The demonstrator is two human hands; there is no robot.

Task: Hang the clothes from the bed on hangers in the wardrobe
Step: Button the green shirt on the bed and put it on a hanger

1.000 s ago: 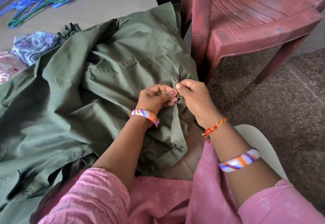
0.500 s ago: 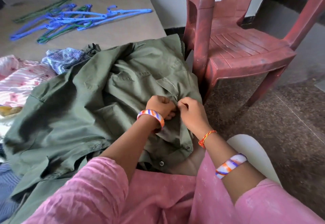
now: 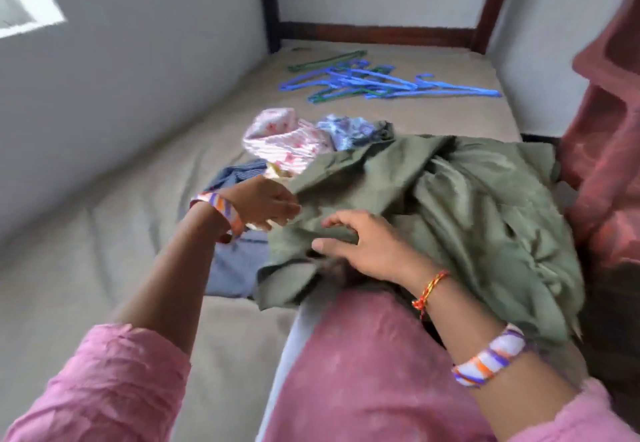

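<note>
1. Both hands have left the button placket; the view now takes in the bed [image 3: 145, 268].
2. Left hand [image 3: 258, 204] touches the green shirt [image 3: 450, 206] edge; its grip is blurred, cannot tell.
3. Right hand [image 3: 360, 247] pinches a shirt fold.
4. Hangers [image 3: 374, 83] lie beyond the shirt.

A bedroom in a home, seen from the edge of the bed.

A bed [image 3: 104, 268] with a plain beige mattress and a dark wooden frame [image 3: 381, 31] stands against pale painted walls [image 3: 138, 77]. Crumpled clothes lie heaped on it: an olive shirt [image 3: 467, 206], a pink striped garment [image 3: 287, 143], blue fabrics. Plastic hangers [image 3: 374, 83], blue and green, lie scattered near the far end, and a reddish plastic chair [image 3: 609, 150] stands beside the bed.
</note>
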